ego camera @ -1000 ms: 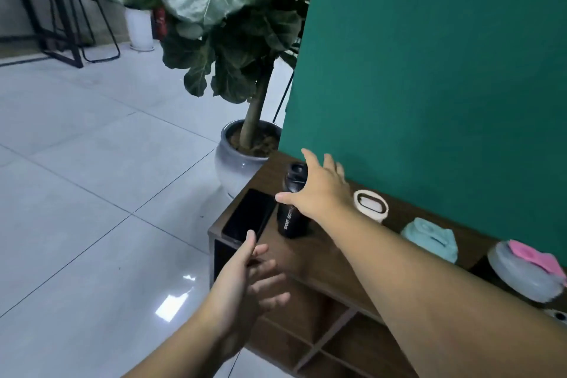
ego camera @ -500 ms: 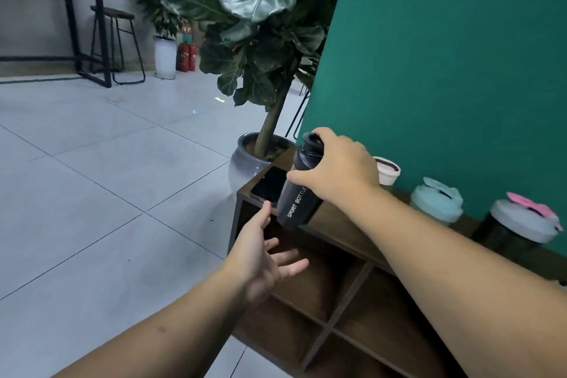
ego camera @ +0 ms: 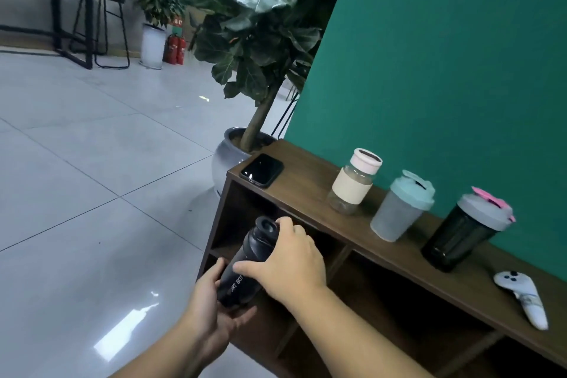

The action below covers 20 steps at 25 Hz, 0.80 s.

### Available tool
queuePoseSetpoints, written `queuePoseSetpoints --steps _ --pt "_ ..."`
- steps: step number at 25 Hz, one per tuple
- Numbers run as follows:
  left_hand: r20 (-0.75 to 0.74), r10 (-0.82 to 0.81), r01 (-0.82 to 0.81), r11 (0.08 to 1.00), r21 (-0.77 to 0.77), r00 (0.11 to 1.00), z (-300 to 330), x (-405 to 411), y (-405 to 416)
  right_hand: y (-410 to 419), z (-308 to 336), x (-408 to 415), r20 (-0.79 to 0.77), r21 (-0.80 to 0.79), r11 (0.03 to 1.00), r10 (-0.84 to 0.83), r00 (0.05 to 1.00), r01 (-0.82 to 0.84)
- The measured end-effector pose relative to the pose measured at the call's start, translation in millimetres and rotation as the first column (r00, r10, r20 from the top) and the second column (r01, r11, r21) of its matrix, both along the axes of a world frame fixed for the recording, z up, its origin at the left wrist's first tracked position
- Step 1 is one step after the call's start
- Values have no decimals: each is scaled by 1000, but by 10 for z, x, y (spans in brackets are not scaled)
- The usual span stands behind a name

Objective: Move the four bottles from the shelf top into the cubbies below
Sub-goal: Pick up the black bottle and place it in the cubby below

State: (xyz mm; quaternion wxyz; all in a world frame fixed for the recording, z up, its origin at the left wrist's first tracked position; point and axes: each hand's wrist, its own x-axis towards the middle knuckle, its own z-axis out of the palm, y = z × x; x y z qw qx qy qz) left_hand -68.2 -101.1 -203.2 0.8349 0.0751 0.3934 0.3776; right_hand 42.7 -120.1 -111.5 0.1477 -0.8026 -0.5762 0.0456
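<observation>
A black sport bottle (ego camera: 250,258) is tilted in front of the left cubbies, below the shelf top. My right hand (ego camera: 288,264) grips its upper body from the right, and my left hand (ego camera: 214,307) cups its base from below. Three bottles stand on the wooden shelf top (ego camera: 310,190) by the green wall: a clear one with a cream sleeve and pink lid (ego camera: 352,182), a grey one with a mint lid (ego camera: 402,207), and a dark one with a grey lid and pink flap (ego camera: 463,232). The cubbies (ego camera: 365,294) below look dark and bare.
A black phone (ego camera: 261,169) lies at the shelf top's left end, and a white controller (ego camera: 524,296) lies at its right end. A large potted plant (ego camera: 242,150) stands just left of the shelf. A stool, a table and fire extinguishers stand far back on the tiled floor.
My right hand lifted the black bottle off the shelf top and brought it down in front of the cubbies. My left hand came up and took hold of its base.
</observation>
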Motion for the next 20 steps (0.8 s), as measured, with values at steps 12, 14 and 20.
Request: queuePoseSetpoints --steps 12,14,20 --pt "85 62 -57 997 -58 994 -1119 665 1469 1397 -1255 733 -104 172 966 -175 979 191" --pt "82 62 -56 996 -67 995 -1162 754 1599 1594 -1325 828 -84 185 964 -180 980 192" --pt "114 104 -89 988 -130 988 -1300 903 1854 2010 -1467 924 -28 169 970 -170 985 172"
